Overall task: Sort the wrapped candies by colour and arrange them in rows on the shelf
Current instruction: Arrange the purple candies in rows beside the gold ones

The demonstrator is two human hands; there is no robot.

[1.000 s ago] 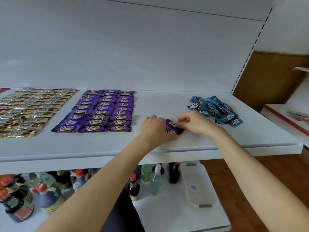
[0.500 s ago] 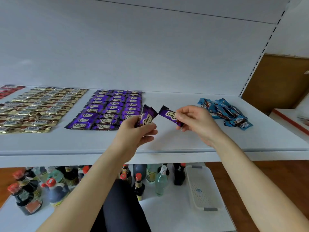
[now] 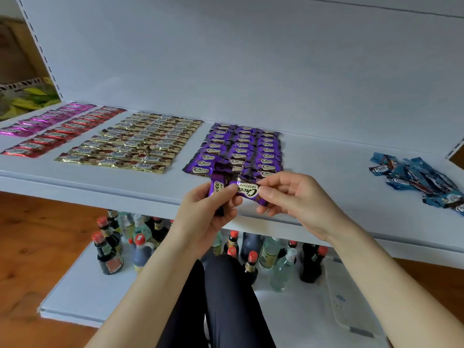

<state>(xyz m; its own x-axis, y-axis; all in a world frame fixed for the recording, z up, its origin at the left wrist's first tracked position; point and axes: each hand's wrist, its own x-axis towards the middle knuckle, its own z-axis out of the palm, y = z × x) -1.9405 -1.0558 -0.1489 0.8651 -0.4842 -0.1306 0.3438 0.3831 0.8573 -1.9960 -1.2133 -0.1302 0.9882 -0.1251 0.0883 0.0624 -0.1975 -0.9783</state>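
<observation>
Your left hand grips one purple foil-wrapped candy; your right hand pinches a second purple candy, both just before the purple rows on the white shelf. Lay each label-up, ends aligned with the front row.

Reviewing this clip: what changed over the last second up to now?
Both hands lifted off the shelf and drew back toward the person, taking candies with them. The left hand now grips a few purple candies. The right hand pinches a single purple candy, brought against the left thumb. The purple rows, gold rows and blue pile lie as before. The view has swung left.
</observation>
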